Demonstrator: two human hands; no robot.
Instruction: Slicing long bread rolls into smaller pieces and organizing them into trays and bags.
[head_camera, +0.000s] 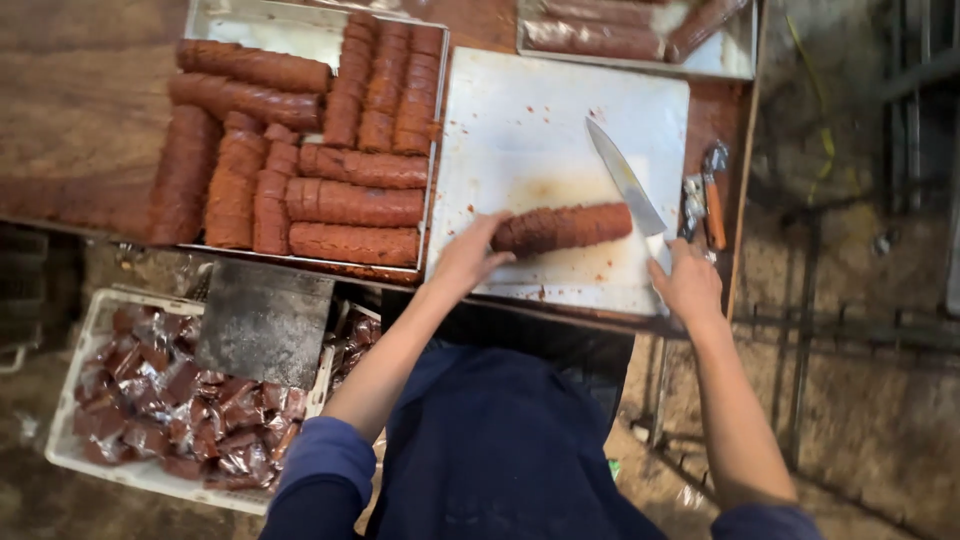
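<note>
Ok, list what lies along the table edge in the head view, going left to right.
Tray of stacked brown logs → left hand → log on the white board → knife → right hand → small tools at the table's right edge.
</note>
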